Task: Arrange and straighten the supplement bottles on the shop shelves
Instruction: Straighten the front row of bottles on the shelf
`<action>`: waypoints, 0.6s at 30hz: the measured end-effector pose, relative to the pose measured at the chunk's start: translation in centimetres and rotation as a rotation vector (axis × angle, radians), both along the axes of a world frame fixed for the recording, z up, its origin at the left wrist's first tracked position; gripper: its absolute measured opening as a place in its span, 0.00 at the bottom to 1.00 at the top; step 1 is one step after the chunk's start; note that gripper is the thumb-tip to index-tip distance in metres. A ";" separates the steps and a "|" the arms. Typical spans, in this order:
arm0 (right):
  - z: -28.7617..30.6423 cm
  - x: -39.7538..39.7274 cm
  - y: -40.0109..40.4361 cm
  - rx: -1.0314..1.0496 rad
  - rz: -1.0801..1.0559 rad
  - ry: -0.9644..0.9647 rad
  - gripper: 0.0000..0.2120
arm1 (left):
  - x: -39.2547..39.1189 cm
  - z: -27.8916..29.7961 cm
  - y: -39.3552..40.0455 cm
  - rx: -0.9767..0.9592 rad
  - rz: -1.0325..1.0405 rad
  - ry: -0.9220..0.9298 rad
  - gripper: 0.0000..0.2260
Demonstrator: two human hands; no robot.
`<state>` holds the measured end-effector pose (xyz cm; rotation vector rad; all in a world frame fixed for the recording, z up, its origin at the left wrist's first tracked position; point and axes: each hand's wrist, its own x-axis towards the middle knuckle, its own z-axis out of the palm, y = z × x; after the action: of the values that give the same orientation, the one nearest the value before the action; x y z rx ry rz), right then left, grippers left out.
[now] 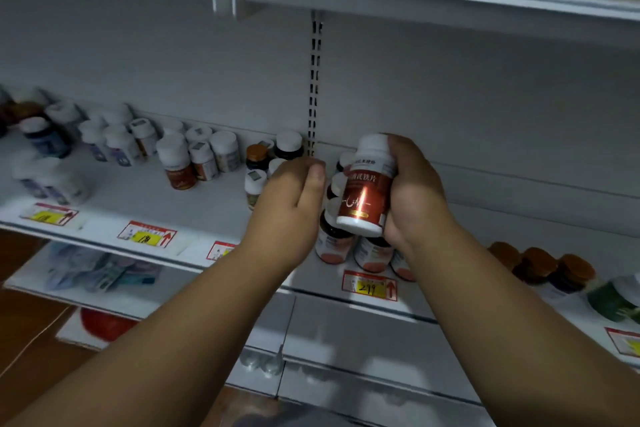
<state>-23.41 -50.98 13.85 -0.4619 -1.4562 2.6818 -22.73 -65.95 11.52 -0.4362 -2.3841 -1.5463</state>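
our right hand (412, 191) curls its fingers round a red-labelled bottle (369, 184) with a white cap, holding it upright and a little tilted at the centre of the frame, above the shelf (214, 198). our left hand (294, 194) reaches in just beside it, fingers bent over and hidden behind the knuckles, thumb lying along the side; we cannot tell whether it holds anything. both forearms run down to the lower corners of the frame. under the held bottle stand dark bottles (337, 243) with pale red labels, above a price tag (369, 286). more white-capped bottles (194, 156) stand scattered toward the left of the shelf, and brown-capped bottles (540, 267) sit at the lower right.
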 end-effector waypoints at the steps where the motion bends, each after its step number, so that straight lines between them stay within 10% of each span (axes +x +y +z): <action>1: -0.1 0.8 -0.2 0.014 0.054 -0.004 0.30 | 1.1 -0.1 -0.3 0.010 0.019 -0.011 0.18; 18: -2.2 2.0 -13.1 0.153 0.058 0.131 0.07 | 3.8 -3.2 -13.6 0.047 -0.009 -0.254 0.22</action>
<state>-21.42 -64.09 11.61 -0.2336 -1.6437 2.5611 -18.97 -79.56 8.29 -0.2541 -2.5258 -1.7513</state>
